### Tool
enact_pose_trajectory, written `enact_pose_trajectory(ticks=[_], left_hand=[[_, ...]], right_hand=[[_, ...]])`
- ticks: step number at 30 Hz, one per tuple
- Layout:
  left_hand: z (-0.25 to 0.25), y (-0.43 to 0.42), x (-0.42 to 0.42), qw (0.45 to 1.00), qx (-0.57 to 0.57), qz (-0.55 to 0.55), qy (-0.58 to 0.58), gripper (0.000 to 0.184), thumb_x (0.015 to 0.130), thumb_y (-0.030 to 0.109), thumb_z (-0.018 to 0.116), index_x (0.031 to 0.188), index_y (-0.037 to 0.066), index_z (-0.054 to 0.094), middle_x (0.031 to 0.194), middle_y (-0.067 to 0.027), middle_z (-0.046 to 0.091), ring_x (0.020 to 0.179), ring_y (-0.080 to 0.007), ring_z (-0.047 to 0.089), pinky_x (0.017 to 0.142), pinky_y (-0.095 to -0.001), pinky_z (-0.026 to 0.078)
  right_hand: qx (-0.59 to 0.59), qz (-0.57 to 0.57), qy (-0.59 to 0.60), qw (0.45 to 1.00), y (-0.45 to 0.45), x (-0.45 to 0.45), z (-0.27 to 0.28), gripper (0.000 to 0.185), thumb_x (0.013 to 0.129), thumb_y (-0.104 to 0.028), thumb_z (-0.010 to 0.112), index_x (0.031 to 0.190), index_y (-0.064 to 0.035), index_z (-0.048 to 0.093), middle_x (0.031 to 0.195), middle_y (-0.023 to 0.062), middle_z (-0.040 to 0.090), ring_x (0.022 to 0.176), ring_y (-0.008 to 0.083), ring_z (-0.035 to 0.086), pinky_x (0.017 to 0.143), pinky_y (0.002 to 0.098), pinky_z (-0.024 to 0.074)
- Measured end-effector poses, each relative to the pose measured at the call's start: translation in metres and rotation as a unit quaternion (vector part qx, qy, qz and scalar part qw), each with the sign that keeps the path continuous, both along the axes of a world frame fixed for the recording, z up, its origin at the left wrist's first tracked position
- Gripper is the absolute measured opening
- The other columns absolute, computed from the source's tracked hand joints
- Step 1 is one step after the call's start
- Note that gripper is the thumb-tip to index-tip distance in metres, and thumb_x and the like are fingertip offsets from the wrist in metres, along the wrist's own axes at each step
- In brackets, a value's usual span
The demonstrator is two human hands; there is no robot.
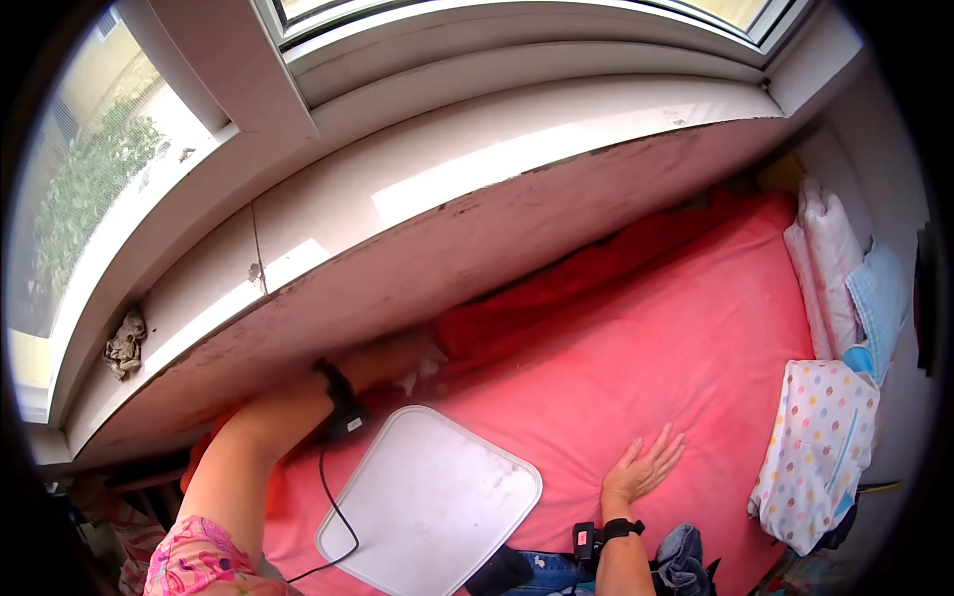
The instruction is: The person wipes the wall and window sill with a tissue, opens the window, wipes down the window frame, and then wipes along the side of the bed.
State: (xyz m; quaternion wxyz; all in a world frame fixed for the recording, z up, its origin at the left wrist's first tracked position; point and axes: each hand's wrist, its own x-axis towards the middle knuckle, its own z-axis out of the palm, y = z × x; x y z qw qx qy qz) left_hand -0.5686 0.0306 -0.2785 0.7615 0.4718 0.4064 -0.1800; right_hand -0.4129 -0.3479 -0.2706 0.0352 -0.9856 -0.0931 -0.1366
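Observation:
My left hand reaches down by the wall at the bed's far edge, blurred, with something whitish at its fingers that I cannot make out. A black strap with a small device is round that wrist. On the pink bed sheet, my right hand rests with its fingers spread and nothing in it. Between my two arms lies a white board with rounded corners, with a black cable across its left part. Darker red cloth runs along the wall side of the bed.
Above the bed runs a window sill with a crumpled grey rag at its left end. On the right are folded white bedding, a light blue cloth and a dotted cloth. Denim lies by my right forearm.

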Motion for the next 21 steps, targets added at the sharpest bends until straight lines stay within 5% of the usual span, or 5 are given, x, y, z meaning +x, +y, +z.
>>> enact_pose_trajectory(ticks=[3, 6, 10, 14, 21], left_hand=[[-0.019, 0.005, -0.012, 0.997, 0.071, 0.022, 0.004, 0.022, 0.087, 0.021, 0.052, 0.078, 0.002, 0.057, 0.072, -0.0067, 0.058, 0.067, -0.0166, 0.053, 0.063, -0.0288, 0.044], [-0.079, 0.021, -0.051, 0.808, 0.365, -0.46, -0.053, 0.021, 0.084, 0.022, 0.057, 0.08, 0.001, 0.057, 0.075, -0.01, 0.058, 0.07, -0.0185, 0.054, 0.065, -0.0287, 0.044], [-0.084, 0.01, -0.072, 0.969, 0.235, -0.074, -0.029, 0.018, 0.085, 0.018, 0.051, 0.082, 0.001, 0.057, 0.079, -0.0112, 0.056, 0.074, -0.0191, 0.055, 0.06, -0.0301, 0.044], [-0.016, -0.005, -0.06, 0.981, 0.183, 0.036, 0.045, 0.018, 0.088, 0.017, 0.04, 0.084, 0.005, 0.052, 0.066, -0.0057, 0.054, 0.052, -0.0198, 0.048, 0.049, -0.0373, 0.043], [-0.023, 0.013, -0.111, 0.971, 0.154, 0.077, 0.169, 0.024, 0.089, 0.021, 0.04, 0.079, 0.003, 0.052, 0.064, -0.0077, 0.054, 0.047, -0.0184, 0.046, 0.042, -0.0325, 0.038]], right_hand=[[0.0, 0.004, -0.005, 1.0, -0.001, 0.0, 0.0, 0.054, 0.089, -0.033, 0.046, 0.138, -0.0114, 0.036, 0.146, 0.0161, 0.027, 0.134, 0.0354, 0.024, 0.109, 0.0456, 0.0195], [-0.001, 0.005, -0.006, 1.0, -0.002, 0.0, -0.001, 0.054, 0.09, -0.033, 0.046, 0.138, -0.0111, 0.036, 0.146, 0.0159, 0.027, 0.134, 0.0355, 0.024, 0.109, 0.0455, 0.0197], [-0.008, 0.005, -0.009, 1.0, 0.0, 0.0, 0.0, 0.054, 0.09, -0.033, 0.045, 0.138, -0.0109, 0.036, 0.146, 0.0154, 0.027, 0.134, 0.0351, 0.024, 0.109, 0.0455, 0.0201], [-0.006, 0.011, -0.01, 1.0, -0.001, 0.0, -0.001, 0.054, 0.09, -0.032, 0.045, 0.138, -0.0108, 0.036, 0.146, 0.0151, 0.027, 0.134, 0.0349, 0.024, 0.109, 0.0453, 0.0206], [-0.009, 0.009, -0.018, 1.0, 0.0, 0.0, 0.0, 0.052, 0.09, -0.028, 0.047, 0.139, -0.013, 0.035, 0.146, 0.0141, 0.027, 0.133, 0.0348, 0.025, 0.108, 0.0448, 0.0234]])
